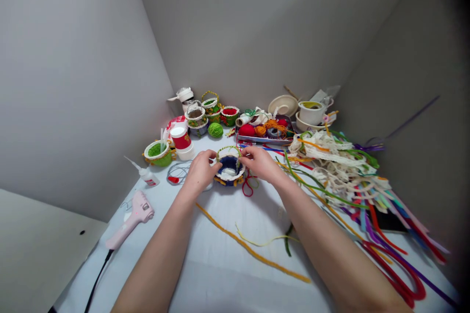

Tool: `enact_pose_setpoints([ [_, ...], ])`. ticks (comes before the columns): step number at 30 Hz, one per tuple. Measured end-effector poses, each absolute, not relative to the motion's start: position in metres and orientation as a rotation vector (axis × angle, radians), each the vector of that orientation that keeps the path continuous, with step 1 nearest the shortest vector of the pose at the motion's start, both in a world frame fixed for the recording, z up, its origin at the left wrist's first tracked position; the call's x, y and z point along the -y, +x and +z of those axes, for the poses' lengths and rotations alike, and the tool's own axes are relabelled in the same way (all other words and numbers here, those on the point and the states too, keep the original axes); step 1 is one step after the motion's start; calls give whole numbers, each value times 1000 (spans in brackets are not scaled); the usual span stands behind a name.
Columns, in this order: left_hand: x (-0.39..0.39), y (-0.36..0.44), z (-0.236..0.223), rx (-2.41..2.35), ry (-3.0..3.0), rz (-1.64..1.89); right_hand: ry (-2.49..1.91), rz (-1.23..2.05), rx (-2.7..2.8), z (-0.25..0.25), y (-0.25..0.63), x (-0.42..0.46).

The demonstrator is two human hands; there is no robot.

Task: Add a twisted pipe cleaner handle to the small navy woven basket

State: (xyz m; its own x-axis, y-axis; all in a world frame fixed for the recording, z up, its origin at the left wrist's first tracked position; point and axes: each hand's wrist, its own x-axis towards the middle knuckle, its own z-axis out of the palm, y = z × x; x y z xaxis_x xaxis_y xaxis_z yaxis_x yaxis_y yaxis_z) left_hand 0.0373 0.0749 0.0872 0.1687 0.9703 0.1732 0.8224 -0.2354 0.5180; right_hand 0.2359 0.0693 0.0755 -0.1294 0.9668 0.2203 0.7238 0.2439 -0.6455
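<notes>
Item: one small dark-blue basket (229,183), upright on the table (220,293), between the hands. Done: pale rim, orange trim, green twisted handle (228,147) arched overhead. Left, by judgement: perhaps securing the handle; its joints are too small to read. Left hand (200,170): thumb and fingers nearly closed, pinching basket at rim. Right hand (258,163): likewise, opposite side. Adjacent: red yarn (247,189), loosely looped.

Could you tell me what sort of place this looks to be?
It looks like a small craft corner, perhaps in a home or studio: a pink glue gun lies on the table, balls of yarn sit in a tray, and little decorated baskets stand nearby.
</notes>
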Motion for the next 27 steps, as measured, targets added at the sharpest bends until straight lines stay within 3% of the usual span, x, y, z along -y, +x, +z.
enact_pose_setpoints([
  [17, -67, 47, 95, -1884, 2272, 410, -1580, 297, 2064, 83, 230, -63],
  [27, -68, 49, 92, -1921, 2285, 422, -1641, 175, 2157, 83, 229, -62],
])
